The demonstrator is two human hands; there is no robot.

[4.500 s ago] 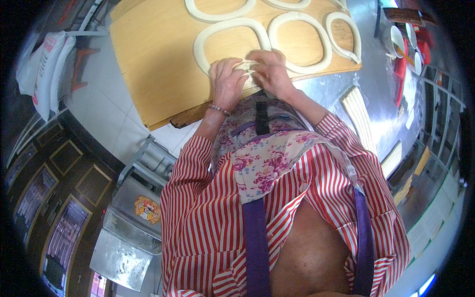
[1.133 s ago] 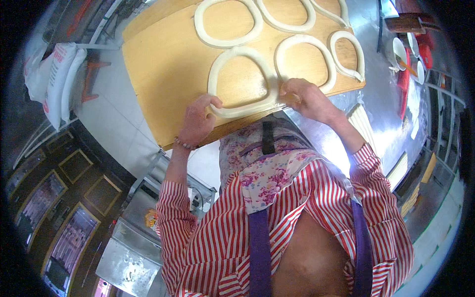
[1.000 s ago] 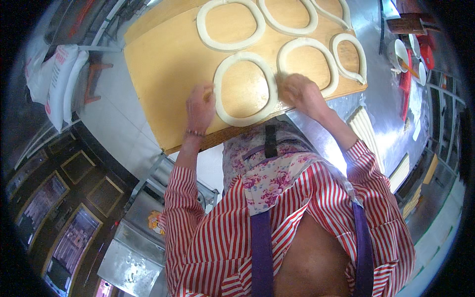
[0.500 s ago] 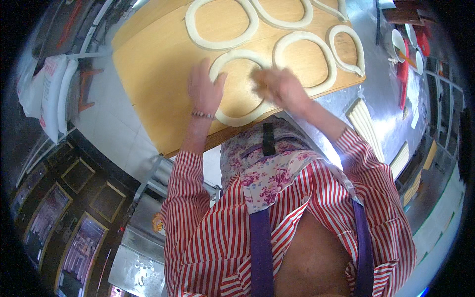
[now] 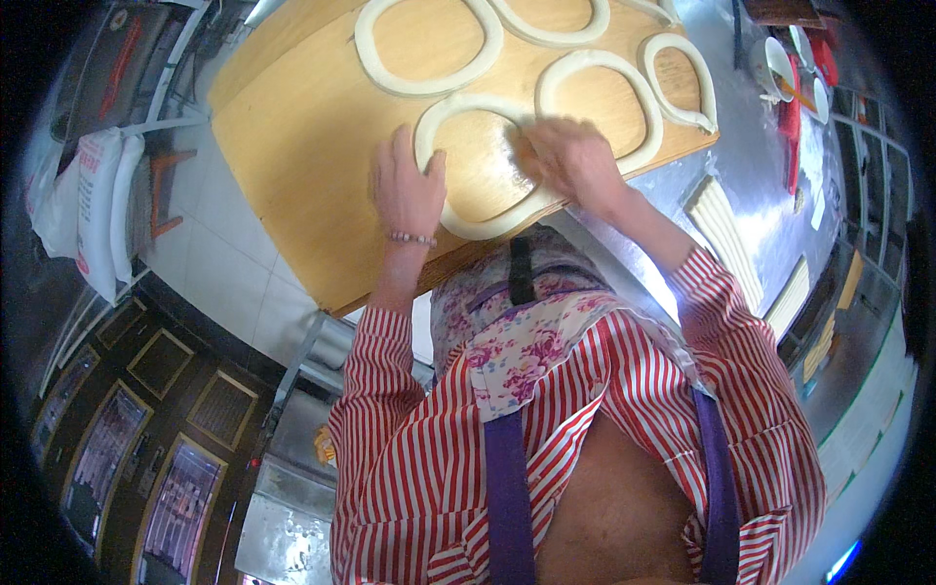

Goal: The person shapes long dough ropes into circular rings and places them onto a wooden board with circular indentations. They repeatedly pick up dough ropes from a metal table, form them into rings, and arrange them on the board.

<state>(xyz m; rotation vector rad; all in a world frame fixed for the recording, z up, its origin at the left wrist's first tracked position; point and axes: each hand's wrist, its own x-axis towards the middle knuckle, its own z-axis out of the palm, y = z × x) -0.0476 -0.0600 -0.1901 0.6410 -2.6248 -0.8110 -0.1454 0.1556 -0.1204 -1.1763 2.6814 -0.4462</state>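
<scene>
A pale dough ring (image 5: 483,229) lies on the wooden board (image 5: 283,175) in front of me. Along its left side rests my left hand (image 5: 408,190), fingers stretched out and thumb apart, the thumb touching or just over the dough. My right hand (image 5: 577,166) is at the ring's right side, its fingers curled down over the dough and slightly blurred. That stretch of the ring is hidden beneath the hand. Close to my right hand lies a second dough ring (image 5: 651,107), and a third dough ring (image 5: 366,58) lies farther off, beyond my left hand.
More dough loops, such as a narrow one (image 5: 706,88), lie toward the board's far right. Long dough strips (image 5: 726,239) sit on the metal table (image 5: 717,180) to the right, with bowls (image 5: 770,70) farther back. White sacks (image 5: 102,200) stand at the left.
My right hand has shifted slightly right and appears less blurred. My left hand has moved slightly right and down, its fingers still extended. The whole view has shifted a little.
</scene>
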